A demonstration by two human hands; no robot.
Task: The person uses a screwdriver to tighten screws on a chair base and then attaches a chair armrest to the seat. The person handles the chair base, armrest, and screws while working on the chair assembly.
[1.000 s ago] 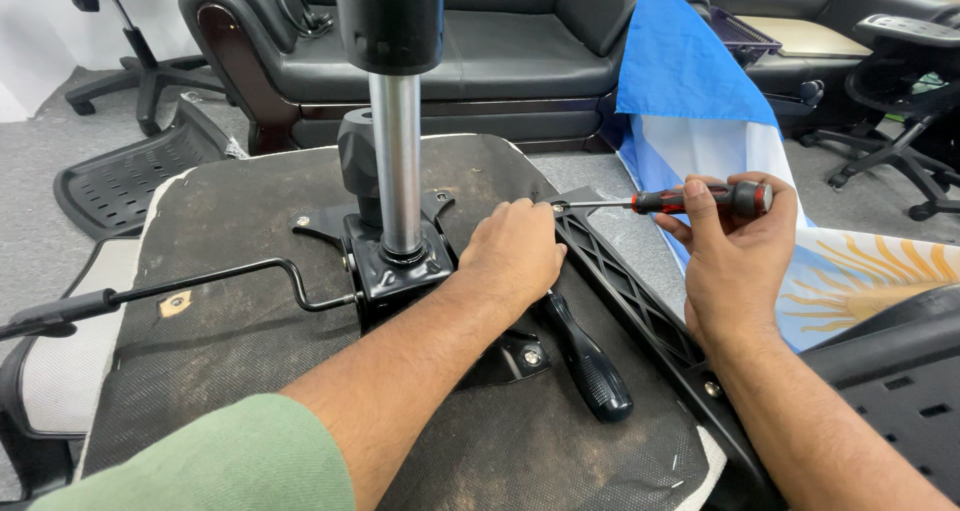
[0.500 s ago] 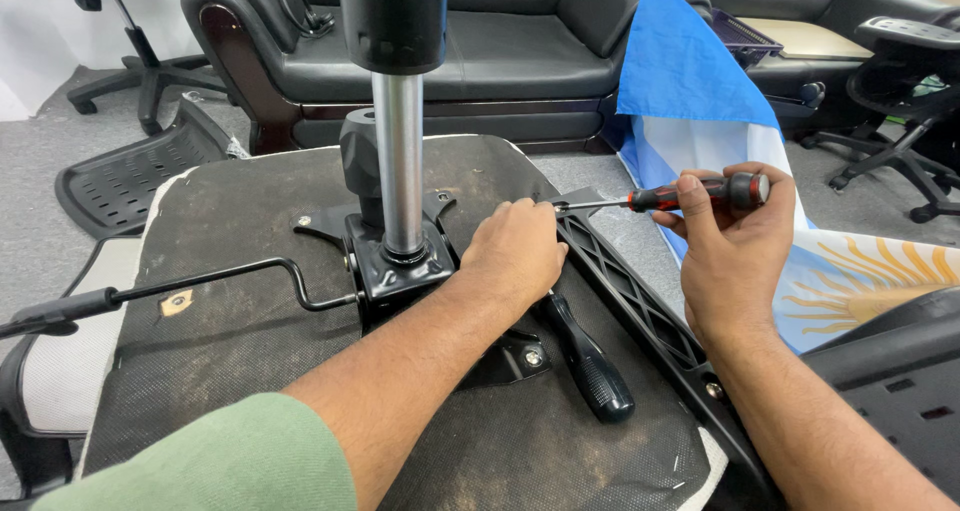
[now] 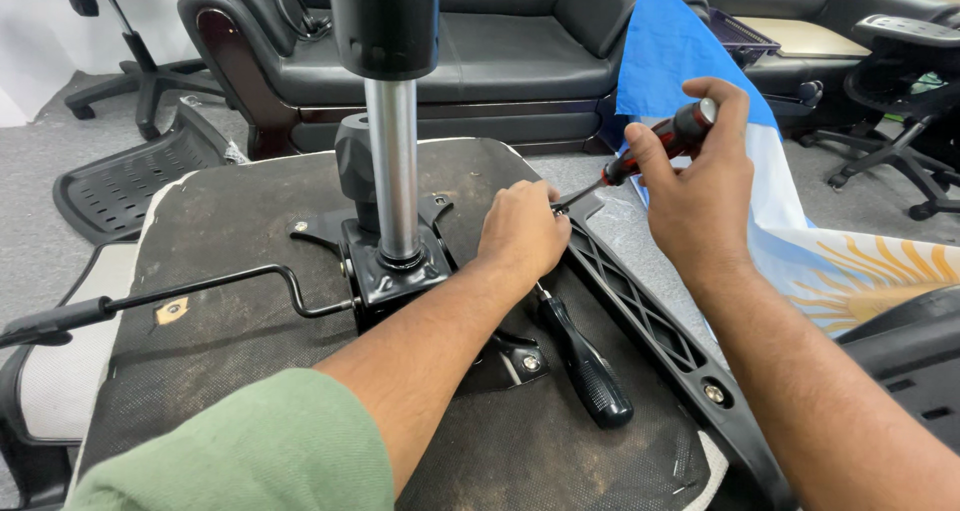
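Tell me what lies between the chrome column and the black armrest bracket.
Head view: the left hand and a black-handled tool lie between chrome column and armrest bracket.

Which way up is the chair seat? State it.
Upside down: the seat shows its black underside, with the mechanism plate and gas cylinder pointing up.

The red-and-black screwdriver point(image 3: 655, 151) slants down and leftward, handle high, its thin metal shaft tipped at the edge of the upturned seat base point(image 3: 250, 231), just right of the black mounting plate point(image 3: 395, 271) around the steel column.
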